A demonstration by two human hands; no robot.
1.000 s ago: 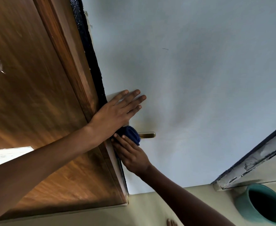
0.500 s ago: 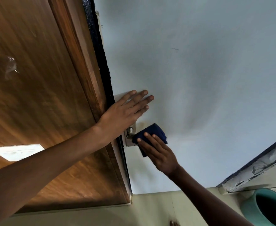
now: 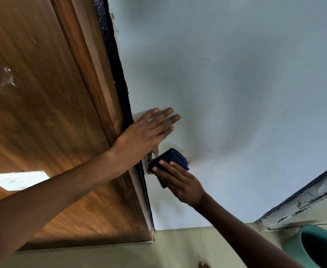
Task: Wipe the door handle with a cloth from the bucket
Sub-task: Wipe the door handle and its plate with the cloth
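Observation:
A metal door handle [image 3: 151, 156] sticks out from the edge of the open wooden door [image 3: 42, 113]. A dark blue cloth [image 3: 173, 156] is wrapped over the handle's lever, hiding most of it; only the round base and the lever's tip show. My right hand [image 3: 180, 180] presses the cloth onto the handle from below. My left hand [image 3: 147, 132] lies flat with spread fingers over the door's edge, just above the handle. A teal bucket [image 3: 317, 246] stands on the floor at the lower right.
A pale blue-white wall [image 3: 236, 93] fills the view behind the handle. A chipped frame [image 3: 303, 206] runs diagonally at the right above the bucket. Beige floor tiles [image 3: 178, 248] lie below. A toe shows at the bottom edge.
My right hand has slid the cloth along the handle from its base out over the lever. My left hand has stayed flat on the door edge. The view has shifted a little.

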